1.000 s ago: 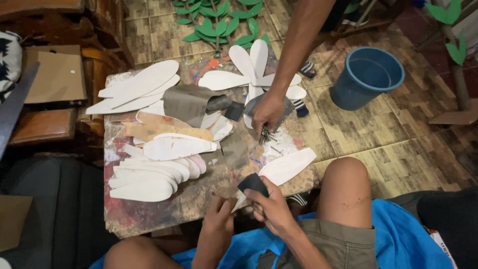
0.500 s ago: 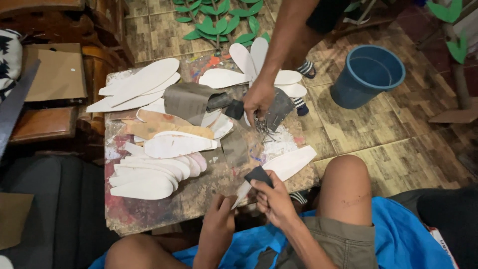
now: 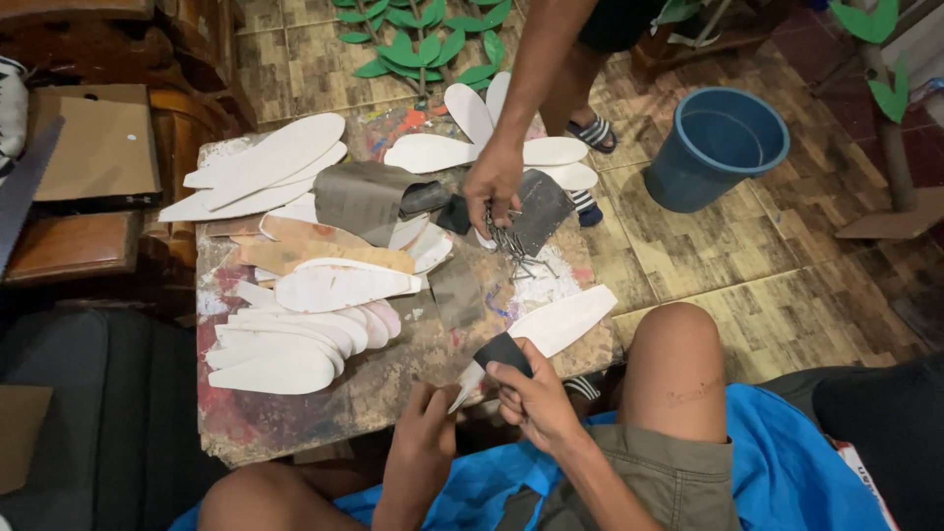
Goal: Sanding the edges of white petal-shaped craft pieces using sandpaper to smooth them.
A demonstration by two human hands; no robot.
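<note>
We see the right hand (image 3: 536,398) pinching a dark sandpaper piece (image 3: 502,351) against a white leaf-shaped cutout (image 3: 551,327), whose lower tip the left hand (image 3: 430,425) grips, at the near edge of the paint-stained table (image 3: 324,418). A co-worker's hand (image 3: 494,182) holds a bundle of wires (image 3: 513,246) beyond. One blue bucket (image 3: 716,147) stands on the tiled floor (image 3: 777,265); a stack of white cutouts (image 3: 285,344) lies left.

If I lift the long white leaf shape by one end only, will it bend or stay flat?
The white leaf shape probably stays nearly flat: it juts past the table edge without visible drooping. It looks thin, so likely light.
</note>
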